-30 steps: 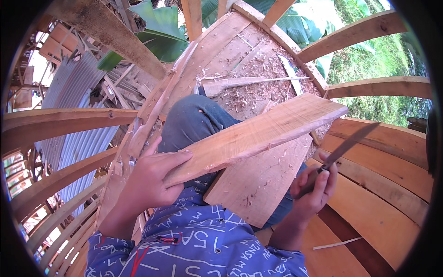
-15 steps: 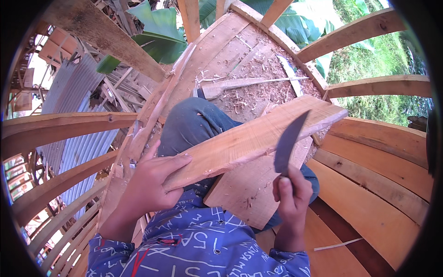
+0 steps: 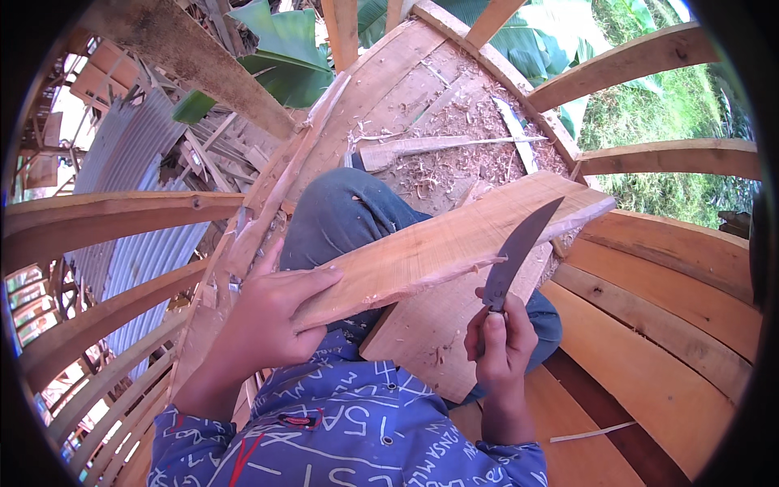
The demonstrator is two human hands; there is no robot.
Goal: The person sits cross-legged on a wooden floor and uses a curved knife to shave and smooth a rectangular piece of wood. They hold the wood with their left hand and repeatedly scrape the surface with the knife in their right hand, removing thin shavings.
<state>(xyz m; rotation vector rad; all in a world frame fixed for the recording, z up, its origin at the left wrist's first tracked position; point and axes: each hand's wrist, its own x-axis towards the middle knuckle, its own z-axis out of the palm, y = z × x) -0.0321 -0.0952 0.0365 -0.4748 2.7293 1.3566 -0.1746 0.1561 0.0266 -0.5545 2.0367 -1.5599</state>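
Note:
A long pale plank (image 3: pixel 430 235) slants across my lap, its far end up to the right. My left hand (image 3: pixel 280 312) is closed round its near end, with one finger lying along the top face. In my right hand (image 3: pixel 501 341) is a knife, gripped by its handle, which the fingers hide. Its dark, curved blade (image 3: pixel 523 247) points up and right, close over the plank's front edge. A curl of wood (image 3: pixel 479 264) sticks out from that edge beside the blade. Beneath the plank lies a second, wider board (image 3: pixel 430 337) on my legs.
Wood shavings (image 3: pixel 454 166) litter the floor ahead, where a narrow strip of wood (image 3: pixel 438 146) and a flat pale blade-like piece (image 3: pixel 517 134) lie. Curved wooden ribs (image 3: pixel 122 215) rise on both sides. Planks (image 3: pixel 657 325) line the right side. Corrugated metal sheets (image 3: pixel 130 162) lie outside, left.
The knife has tilted further right, and my right hand has shifted slightly left. A wood curl now stands out at the plank's edge. My left hand keeps its hold.

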